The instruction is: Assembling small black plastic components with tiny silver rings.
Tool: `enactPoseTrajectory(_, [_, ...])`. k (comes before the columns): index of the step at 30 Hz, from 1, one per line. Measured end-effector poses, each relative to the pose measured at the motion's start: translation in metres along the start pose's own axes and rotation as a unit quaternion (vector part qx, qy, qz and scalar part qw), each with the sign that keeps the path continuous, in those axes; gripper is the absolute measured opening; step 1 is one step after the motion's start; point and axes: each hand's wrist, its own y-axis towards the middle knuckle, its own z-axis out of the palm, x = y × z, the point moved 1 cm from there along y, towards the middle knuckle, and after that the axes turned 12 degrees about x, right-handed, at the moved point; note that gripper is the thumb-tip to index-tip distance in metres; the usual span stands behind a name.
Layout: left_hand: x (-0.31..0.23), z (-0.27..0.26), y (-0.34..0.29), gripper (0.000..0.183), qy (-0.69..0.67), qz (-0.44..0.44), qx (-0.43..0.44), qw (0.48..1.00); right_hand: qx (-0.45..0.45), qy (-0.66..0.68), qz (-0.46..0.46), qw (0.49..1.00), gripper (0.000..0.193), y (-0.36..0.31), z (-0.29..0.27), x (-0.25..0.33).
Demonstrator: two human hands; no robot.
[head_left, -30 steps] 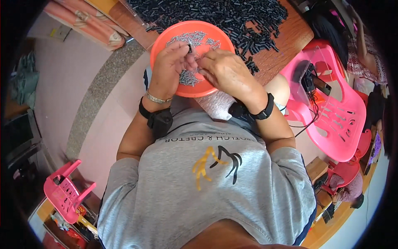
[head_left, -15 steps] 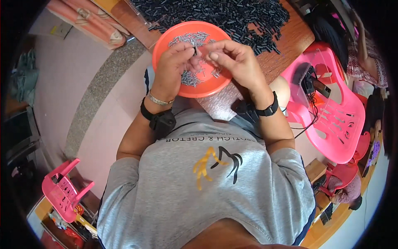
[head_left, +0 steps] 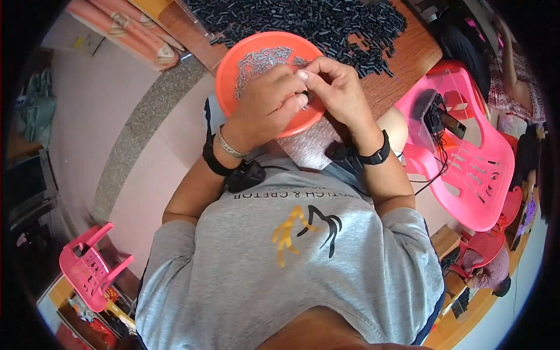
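Observation:
Over an orange-red bowl (head_left: pixel 230 53), my hands meet at the fingertips. My left hand (head_left: pixel 265 105) is closed in a pinch on a small black piece (head_left: pixel 305 93), which shows only in part between the fingers. Thumb and fingers of my right hand (head_left: pixel 338 87) are pressed together just beside it; what they hold, if anything, is hidden. Many small silver screws (head_left: pixel 256 61) lie in the bowl, some covered by my hands. Beyond the bowl spreads a pile of short black cylindrical pieces (head_left: pixel 303 23).
The pile lies on a brown wooden table (head_left: pixel 417 55). A pink plastic chair (head_left: pixel 466 169) at the right bears a dark device with cables (head_left: pixel 434 114). Another pink chair (head_left: pixel 87 268) stands at lower left. Other people are at the right, one far person (head_left: pixel 493 271) seated.
My left hand has moved right with the black piece, up to the right fingertips. My right hand has stayed nearly in place, its fingers now closer together.

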Motion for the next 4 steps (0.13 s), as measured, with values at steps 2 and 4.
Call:
enactPoseTrajectory(2, [-0.0016, -0.0006, -0.0003, 0.011, 0.025, 0.012, 0.008, 1.0, 0.007, -0.023, -0.013, 1.0, 0.016, -0.0003, -0.0005, -0.0013])
enactPoseTrajectory(4, [0.0011, -0.0024, -0.0033, 0.014, -0.024, -0.014, 0.052, 0.998, 0.052, -0.051, 0.015, 0.997, 0.015, 0.0002, -0.0022, 0.0019])
